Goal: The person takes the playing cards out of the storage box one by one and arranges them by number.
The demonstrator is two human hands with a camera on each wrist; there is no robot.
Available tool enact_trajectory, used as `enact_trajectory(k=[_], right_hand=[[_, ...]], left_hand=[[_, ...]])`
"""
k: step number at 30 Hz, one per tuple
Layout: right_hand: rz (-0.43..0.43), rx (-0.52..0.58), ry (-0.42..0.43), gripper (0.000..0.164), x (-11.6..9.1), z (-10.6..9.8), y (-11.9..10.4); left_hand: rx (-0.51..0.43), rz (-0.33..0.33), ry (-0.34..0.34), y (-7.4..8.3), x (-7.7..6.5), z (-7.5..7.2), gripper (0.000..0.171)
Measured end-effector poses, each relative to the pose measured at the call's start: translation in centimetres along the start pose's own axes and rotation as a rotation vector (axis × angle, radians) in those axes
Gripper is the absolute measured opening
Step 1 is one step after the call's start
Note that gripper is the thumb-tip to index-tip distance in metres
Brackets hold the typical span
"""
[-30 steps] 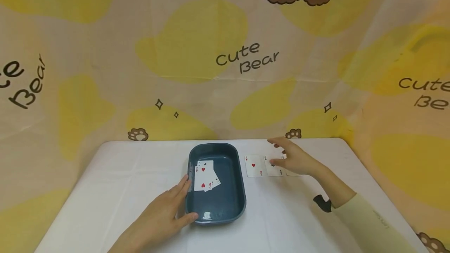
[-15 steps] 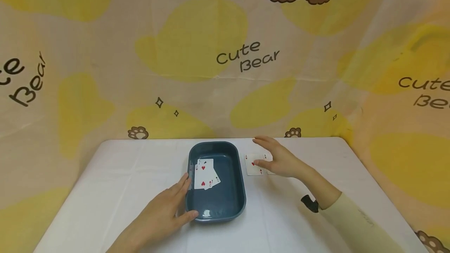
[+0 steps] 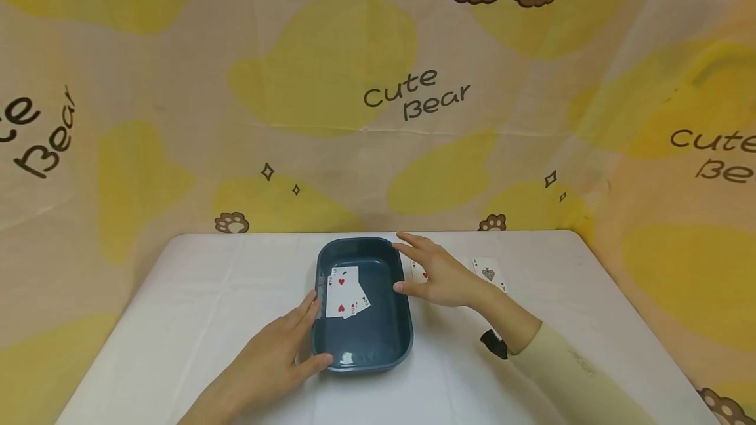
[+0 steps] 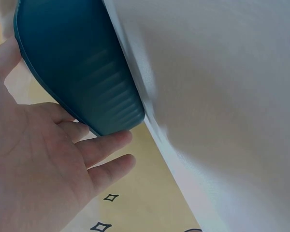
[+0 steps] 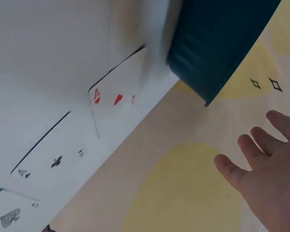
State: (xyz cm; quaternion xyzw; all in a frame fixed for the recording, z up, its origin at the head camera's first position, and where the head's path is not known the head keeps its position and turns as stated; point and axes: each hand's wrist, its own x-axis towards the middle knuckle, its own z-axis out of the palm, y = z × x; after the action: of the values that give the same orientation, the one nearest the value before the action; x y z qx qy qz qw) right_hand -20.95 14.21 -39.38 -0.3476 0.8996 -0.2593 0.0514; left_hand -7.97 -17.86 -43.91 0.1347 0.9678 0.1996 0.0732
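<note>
My left hand (image 3: 274,353) rests against the left side of a dark blue rectangular dish (image 3: 372,340), thumb at the near corner and fingers spread along its outer wall. Inside lie overlapping playing cards (image 3: 345,294), a two of hearts uppermost. Over the dish's right rim hovers my right hand (image 3: 440,274), fingers spread and holding nothing; the right wrist view shows it apart from the dish. Right of the dish, three cards lie face up in a row: an ace of hearts (image 5: 117,99), an ace of clubs (image 5: 56,161) and an ace of spades (image 3: 487,273). The right hand partly hides this row in the head view.
A white cloth (image 3: 224,287) covers the table. Directly behind it hangs a yellow patterned curtain (image 3: 319,71) with bear lettering. A black strap end (image 3: 493,344) hangs beneath the right wrist, just above the tabletop.
My right hand has moved left from above the row of cards to the dish's right rim, uncovering the ace of spades. The left hand, dish and cards stay put.
</note>
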Motion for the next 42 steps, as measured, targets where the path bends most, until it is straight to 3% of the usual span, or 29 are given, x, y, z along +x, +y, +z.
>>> enact_trajectory(k=[8, 20, 34, 42], right_hand=[[-0.024, -0.044, -0.046, 0.081, 1.3, 1.8, -1.5], [-0.068, -0.1, -0.084, 0.085, 3.3, 3.6, -2.9], [0.019, -0.028, -0.167, 0.088, 6.4, 6.5, -3.4], [0.031, -0.061, -0.174, 0.083, 7.9, 8.0, -3.4]], left_hand=[[-0.002, -0.03, -0.021, 0.0, 0.2, 0.1, 0.104], [0.007, 0.01, 0.006, -0.3, 0.0, 0.3, 0.101], [0.0, 0.011, -0.003, -0.3, 0.2, 0.1, 0.101], [-0.008, 0.024, -0.003, -0.3, 0.2, -0.1, 0.1]])
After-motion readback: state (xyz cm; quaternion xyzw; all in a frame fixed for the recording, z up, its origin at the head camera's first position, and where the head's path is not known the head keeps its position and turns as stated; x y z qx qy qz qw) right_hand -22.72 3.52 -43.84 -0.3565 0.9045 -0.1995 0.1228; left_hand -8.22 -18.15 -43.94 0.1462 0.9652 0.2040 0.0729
